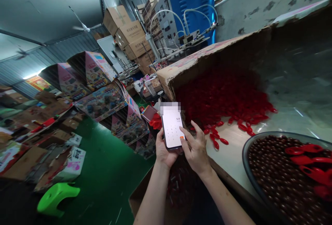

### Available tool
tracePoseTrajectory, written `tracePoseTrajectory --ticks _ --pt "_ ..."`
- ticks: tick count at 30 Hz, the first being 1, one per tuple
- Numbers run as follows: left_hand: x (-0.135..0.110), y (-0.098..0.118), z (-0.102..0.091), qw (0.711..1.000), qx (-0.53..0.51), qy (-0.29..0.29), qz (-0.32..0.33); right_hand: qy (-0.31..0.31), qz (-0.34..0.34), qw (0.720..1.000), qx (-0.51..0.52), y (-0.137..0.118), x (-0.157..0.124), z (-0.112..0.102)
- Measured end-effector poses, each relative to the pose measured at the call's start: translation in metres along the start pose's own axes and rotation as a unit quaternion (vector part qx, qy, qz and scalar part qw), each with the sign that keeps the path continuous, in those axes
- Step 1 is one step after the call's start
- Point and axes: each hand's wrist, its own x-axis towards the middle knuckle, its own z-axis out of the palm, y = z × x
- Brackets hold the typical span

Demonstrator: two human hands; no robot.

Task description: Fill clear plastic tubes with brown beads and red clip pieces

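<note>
- Green floor [109,173] lay lower left; I saw cartons [129,34] upper centre.
- Left hand [164,149] clamped a smartphone [171,126].
- Right hand [195,150] rested partly open, one finger touching it.

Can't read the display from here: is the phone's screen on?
On. The phone in the left hand shows a lit keypad with 3.8 above it.

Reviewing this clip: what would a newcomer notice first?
A smartphone showing a calculator sits centre, held in the left hand with the right hand at its edge. Right of it, red plastic pieces spill from a cardboard box; a metal tray of dark brown beads fills the lower right corner.
</note>
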Motion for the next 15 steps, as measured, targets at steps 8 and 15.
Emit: tracePoseTrajectory --ticks 8,15 --pt "0.000 0.000 -0.002 0.999 0.027 -0.040 -0.010 -0.013 -0.037 0.999 0.023 -0.002 -0.012 0.001" --pt "-0.002 0.000 -0.002 0.998 0.023 -0.050 0.002 -0.019 -0.030 0.999 0.029 -0.003 -0.016 0.001"
